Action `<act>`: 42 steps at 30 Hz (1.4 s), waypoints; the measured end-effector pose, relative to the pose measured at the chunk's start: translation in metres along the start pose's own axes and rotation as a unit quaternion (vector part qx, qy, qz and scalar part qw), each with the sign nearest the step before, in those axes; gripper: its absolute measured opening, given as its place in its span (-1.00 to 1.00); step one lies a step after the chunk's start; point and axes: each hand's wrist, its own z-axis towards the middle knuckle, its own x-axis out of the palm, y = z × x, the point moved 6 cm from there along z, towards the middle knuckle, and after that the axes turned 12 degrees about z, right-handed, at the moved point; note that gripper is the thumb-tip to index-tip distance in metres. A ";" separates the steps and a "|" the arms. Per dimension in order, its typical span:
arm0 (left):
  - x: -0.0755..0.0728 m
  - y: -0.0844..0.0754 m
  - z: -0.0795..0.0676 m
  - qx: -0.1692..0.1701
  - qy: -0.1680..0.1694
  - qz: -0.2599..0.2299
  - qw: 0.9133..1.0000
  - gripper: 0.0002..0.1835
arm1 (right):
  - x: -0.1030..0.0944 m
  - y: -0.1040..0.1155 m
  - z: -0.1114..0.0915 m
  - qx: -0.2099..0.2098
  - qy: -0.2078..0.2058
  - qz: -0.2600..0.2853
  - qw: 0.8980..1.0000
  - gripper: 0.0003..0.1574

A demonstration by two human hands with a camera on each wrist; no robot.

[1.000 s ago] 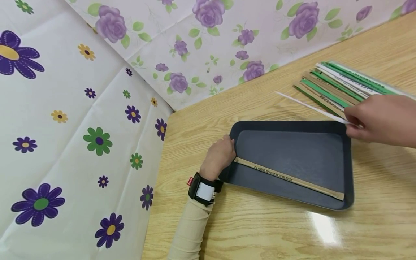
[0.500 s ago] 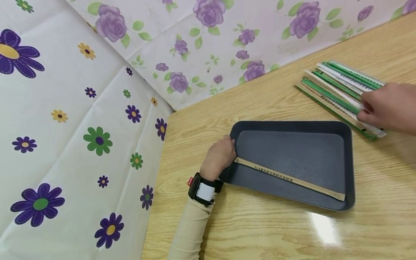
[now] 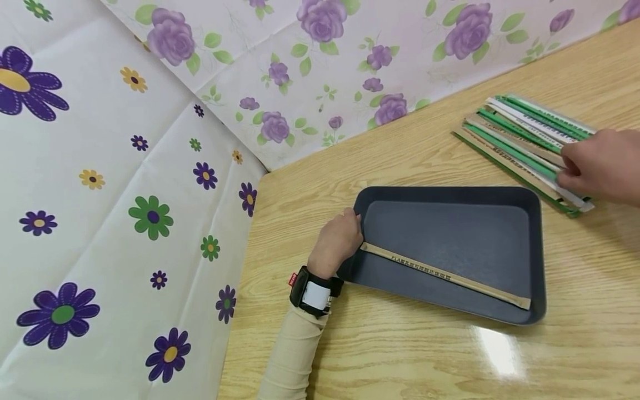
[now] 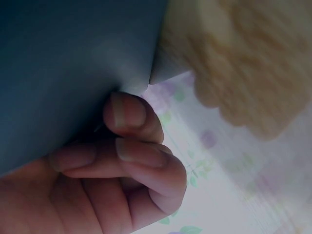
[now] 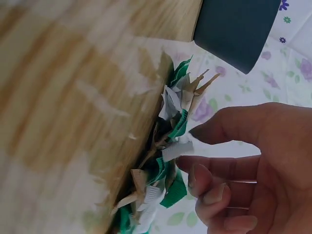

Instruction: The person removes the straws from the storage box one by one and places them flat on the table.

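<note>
A dark grey tray (image 3: pixel 445 228) lies on the table, gripped at its left rim by my left hand (image 3: pixel 336 239). In the left wrist view, curled fingers (image 4: pixel 146 158) sit against the tray's grey wall. One brown paper-wrapped straw (image 3: pixel 435 271) with printed letters slants across the tray's near side. My right hand (image 3: pixel 602 166) is at the near end of a pile of wrapped straws (image 3: pixel 505 153), green, white and brown. In the right wrist view, its thumb and forefinger pinch the white end of a straw (image 5: pixel 178 150) among the other straw ends.
The wooden table (image 3: pixel 410 355) meets a wall sheet with purple roses (image 3: pixel 320 83) at the back and a daisy-patterned sheet (image 3: pixel 100 233) on the left. A black band (image 3: pixel 315 291) sits on the left wrist. The pile lies behind the tray's right corner.
My right hand has carried a white straw from above the tray's right corner back to the pile, where it now lies among the others. My left hand and the tray hardly move.
</note>
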 end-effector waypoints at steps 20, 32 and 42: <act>-0.002 -0.002 0.002 0.002 0.008 0.002 1.000 -0.67 | 0.043 0.142 -0.064 -0.245 0.063 0.072 0.965 -0.63; -0.004 0.001 0.001 0.007 0.009 0.002 1.000 -0.67 | 0.063 0.139 -0.064 -0.228 0.131 0.066 0.963 -0.62; -0.004 0.000 0.000 0.016 -0.010 0.000 1.000 -0.68 | 0.045 0.134 -0.060 -0.209 0.090 0.042 0.973 -0.54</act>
